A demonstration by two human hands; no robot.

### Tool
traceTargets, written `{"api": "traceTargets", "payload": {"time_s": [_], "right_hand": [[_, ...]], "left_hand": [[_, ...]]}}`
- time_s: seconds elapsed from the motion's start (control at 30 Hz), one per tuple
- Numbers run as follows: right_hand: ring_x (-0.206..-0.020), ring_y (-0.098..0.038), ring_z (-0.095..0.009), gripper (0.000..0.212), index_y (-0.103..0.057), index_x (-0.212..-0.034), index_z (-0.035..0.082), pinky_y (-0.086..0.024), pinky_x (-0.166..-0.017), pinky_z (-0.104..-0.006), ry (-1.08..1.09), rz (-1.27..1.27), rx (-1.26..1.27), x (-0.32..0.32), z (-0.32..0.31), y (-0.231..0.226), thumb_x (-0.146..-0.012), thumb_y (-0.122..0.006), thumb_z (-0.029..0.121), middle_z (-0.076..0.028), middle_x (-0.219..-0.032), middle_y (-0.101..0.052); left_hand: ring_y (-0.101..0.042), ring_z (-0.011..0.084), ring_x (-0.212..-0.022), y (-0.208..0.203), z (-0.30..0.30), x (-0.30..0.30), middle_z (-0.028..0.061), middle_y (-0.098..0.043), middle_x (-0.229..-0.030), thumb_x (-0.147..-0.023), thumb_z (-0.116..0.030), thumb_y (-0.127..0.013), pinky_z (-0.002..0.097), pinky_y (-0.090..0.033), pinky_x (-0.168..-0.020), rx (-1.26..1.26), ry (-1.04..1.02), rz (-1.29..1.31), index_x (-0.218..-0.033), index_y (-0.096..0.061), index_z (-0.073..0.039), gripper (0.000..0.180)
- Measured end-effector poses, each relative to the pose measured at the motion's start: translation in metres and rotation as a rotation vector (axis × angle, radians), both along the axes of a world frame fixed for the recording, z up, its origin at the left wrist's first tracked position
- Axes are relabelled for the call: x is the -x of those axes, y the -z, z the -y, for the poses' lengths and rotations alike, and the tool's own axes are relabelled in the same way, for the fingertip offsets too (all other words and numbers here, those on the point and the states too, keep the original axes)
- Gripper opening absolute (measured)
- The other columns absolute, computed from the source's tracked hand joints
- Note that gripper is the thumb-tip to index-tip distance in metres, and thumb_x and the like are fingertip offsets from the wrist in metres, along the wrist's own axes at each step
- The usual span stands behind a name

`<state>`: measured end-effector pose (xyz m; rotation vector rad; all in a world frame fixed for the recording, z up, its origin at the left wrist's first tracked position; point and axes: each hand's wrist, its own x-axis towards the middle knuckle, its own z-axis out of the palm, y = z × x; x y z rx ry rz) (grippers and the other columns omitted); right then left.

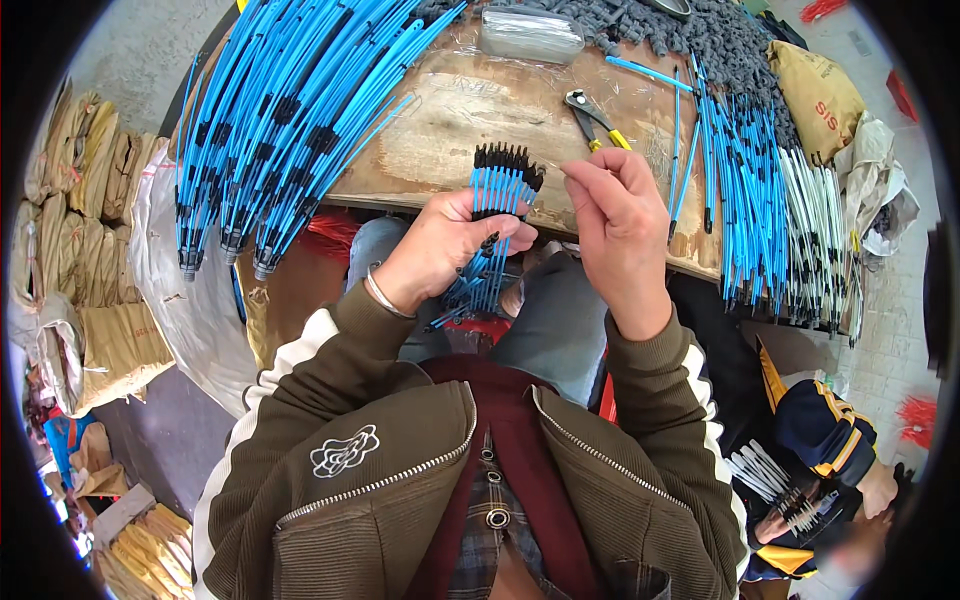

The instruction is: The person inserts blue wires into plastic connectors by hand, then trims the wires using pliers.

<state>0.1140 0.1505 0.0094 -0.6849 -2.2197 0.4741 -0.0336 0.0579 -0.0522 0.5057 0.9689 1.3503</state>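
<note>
My left hand (450, 240) grips a fanned bundle of thin blue rods (490, 190) with black fittings at their upper ends. The fingers wrap round it just past the table's front edge, and the rods' lower part hangs above my lap. To its right, my right hand (625, 215) is raised with thumb and forefinger pinched close to the black tips. Whatever that pinch holds, if anything, is too small to make out. Pliers with yellow grips (595, 120) lie on the wooden table (430, 130) just beyond my right hand.
Long blue rods (290, 110) are piled at the left of the table. Shorter blue rods (750, 190) and white rods (815, 230) lie at the right. Behind are a clear box (530, 35) and grey parts (640, 25). A co-worker's arm (825, 430) shows at lower right.
</note>
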Motion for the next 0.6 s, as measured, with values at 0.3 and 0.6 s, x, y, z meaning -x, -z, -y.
{"api": "traceTargets", "payload": {"time_s": [0.3, 0.6], "right_hand": [[-0.071, -0.057, -0.023, 0.012, -0.063, -0.089, 0.001, -0.045, -0.061, -0.0291, -0.017, -0.004, -0.05, 0.005, -0.004, 0.002, -0.077, -0.063, -0.002, -0.01, -0.084, -0.056], [-0.08, -0.058, -0.029, 0.014, -0.06, -0.081, 0.007, -0.049, -0.063, -0.0383, -0.14, -0.075, -0.068, 0.0, -0.013, 0.006, -0.067, -0.059, 0.008, -0.011, -0.082, -0.054]], "left_hand": [[-0.065, 0.0191, -0.084, -0.003, -0.002, 0.001, 0.0124, -0.066, -0.091, -0.086, -0.005, -0.058, 0.0304, -0.052, -0.077, 0.012, -0.007, -0.02, -0.105, -0.059, 0.001, 0.02], [-0.063, 0.0208, -0.084, -0.02, -0.001, -0.006, 0.0113, -0.063, -0.095, -0.084, -0.007, -0.055, 0.0313, -0.05, -0.079, 0.056, -0.039, -0.264, -0.107, -0.055, 0.001, 0.025]]}}
